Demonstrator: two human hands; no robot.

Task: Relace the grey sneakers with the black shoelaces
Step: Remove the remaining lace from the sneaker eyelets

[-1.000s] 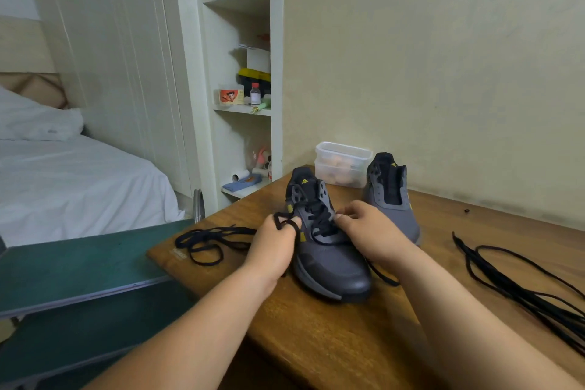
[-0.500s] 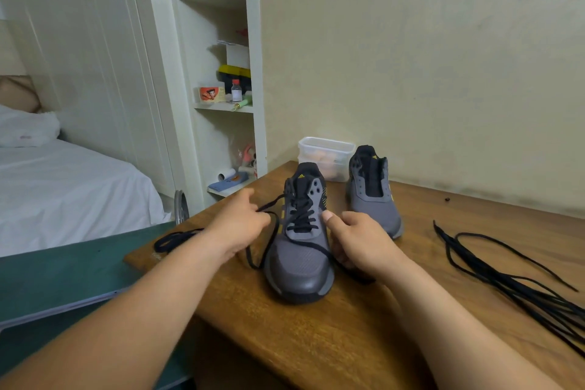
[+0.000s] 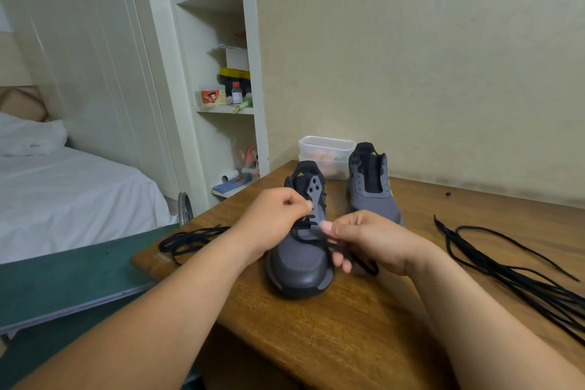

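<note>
A grey sneaker (image 3: 300, 260) stands toe toward me on the wooden table (image 3: 348, 326), partly laced with a black shoelace (image 3: 305, 226). My left hand (image 3: 272, 222) pinches the lace at the shoe's left eyelets. My right hand (image 3: 367, 239) pinches the lace's other part at the shoe's right side, with a loop hanging below the fingers. The second grey sneaker (image 3: 372, 190) stands unlaced behind, to the right.
A bundle of spare black laces (image 3: 512, 266) lies on the table at the right. Another black lace (image 3: 190, 239) trails over the table's left edge. A clear plastic box (image 3: 326, 152) stands against the wall. A green board (image 3: 63, 275), a bed and shelves are at the left.
My left hand has moved from beside the shoe's left side in to the eyelets, pulling the lace with it. My right hand has shifted slightly right, still gripping the lace.
</note>
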